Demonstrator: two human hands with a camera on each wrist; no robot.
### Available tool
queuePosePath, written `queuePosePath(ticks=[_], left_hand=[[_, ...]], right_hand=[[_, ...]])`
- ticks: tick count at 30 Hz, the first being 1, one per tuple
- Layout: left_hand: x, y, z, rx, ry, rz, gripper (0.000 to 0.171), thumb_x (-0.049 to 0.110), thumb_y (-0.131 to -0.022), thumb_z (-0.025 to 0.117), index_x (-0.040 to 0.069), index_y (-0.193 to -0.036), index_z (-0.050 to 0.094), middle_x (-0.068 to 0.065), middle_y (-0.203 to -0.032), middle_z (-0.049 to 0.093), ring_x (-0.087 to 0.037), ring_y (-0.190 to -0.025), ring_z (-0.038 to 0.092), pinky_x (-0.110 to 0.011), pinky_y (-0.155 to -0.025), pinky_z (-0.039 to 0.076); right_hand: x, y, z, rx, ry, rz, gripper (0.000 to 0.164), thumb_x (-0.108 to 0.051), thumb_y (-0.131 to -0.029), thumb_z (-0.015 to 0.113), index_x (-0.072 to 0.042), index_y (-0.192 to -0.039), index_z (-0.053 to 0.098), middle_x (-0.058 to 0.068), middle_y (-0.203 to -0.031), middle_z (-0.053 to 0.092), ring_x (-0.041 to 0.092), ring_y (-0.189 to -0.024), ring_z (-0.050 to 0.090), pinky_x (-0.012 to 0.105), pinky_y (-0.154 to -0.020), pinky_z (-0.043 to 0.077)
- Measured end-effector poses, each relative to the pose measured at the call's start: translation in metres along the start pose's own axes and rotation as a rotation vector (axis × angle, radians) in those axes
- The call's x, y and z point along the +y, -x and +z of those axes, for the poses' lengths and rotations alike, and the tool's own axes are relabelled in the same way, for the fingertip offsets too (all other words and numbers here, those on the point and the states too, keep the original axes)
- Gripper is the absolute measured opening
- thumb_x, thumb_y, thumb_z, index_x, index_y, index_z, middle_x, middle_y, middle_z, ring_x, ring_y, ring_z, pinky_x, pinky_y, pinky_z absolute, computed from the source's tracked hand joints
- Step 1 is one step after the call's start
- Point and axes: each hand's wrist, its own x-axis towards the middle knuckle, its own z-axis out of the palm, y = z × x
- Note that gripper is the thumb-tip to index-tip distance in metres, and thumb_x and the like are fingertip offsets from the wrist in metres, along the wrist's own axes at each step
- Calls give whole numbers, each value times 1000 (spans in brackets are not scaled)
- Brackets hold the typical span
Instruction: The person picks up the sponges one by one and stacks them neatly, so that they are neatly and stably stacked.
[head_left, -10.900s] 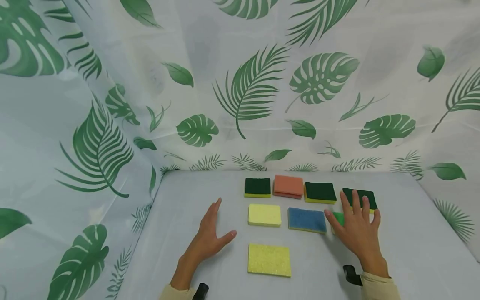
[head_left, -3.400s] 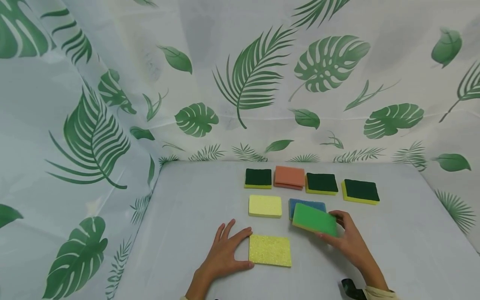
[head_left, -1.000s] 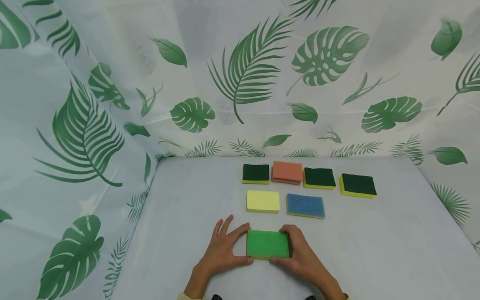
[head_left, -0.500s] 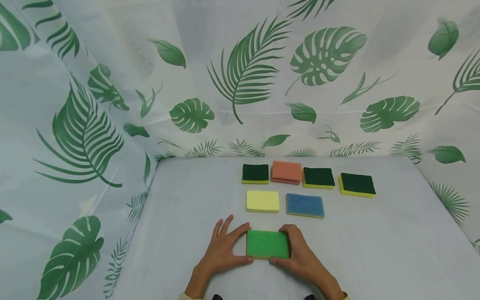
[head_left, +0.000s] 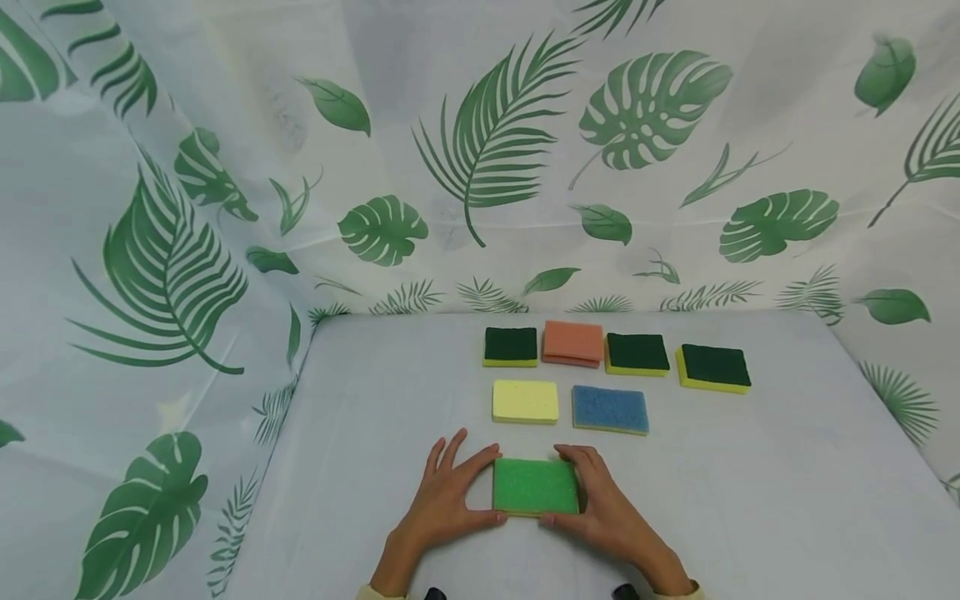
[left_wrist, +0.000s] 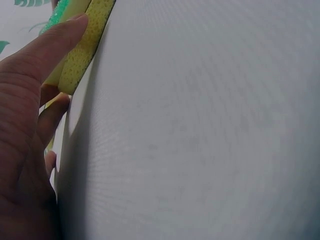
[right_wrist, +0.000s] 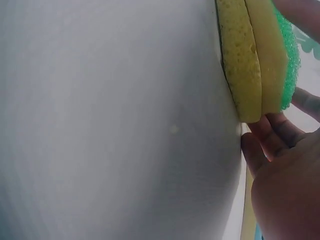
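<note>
In the head view, a green-topped scrub sponge lies flat on a yellow sponge, whose porous side shows in the left wrist view. My left hand pinches the stack's left end, thumb at the near corner and index finger at the far one. My right hand is around the right end. Its thumb tip is at the near edge, while the index finger stands slightly off the far edge. Seen from the right wrist, the yellow sponge is against the table, its end lined up closely with the sponge above.
Behind the stack lie a pale yellow sponge and a blue sponge. The back row holds dark green-topped sponges and a folded orange cloth-like pad. A leaf-printed curtain walls the white table.
The green sponge went from the right side onto the yellow sponge, carried by my right hand. The left hand came to the stack's left end. Just now the right fingers loosen and spread slightly.
</note>
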Motion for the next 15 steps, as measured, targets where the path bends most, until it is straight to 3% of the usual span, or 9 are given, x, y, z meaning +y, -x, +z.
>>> queuePosePath(ticks=[15], left_hand=[[0, -1, 0, 3, 14, 4, 87, 73, -85, 73, 33, -159, 52, 13, -158, 54, -32, -162, 18, -60, -129, 5]], right_hand=[[6, 2, -22, 128, -16, -52, 86, -29, -90, 89, -2, -157, 43, 17, -150, 51, 34, -133, 55, 67, -108, 45]])
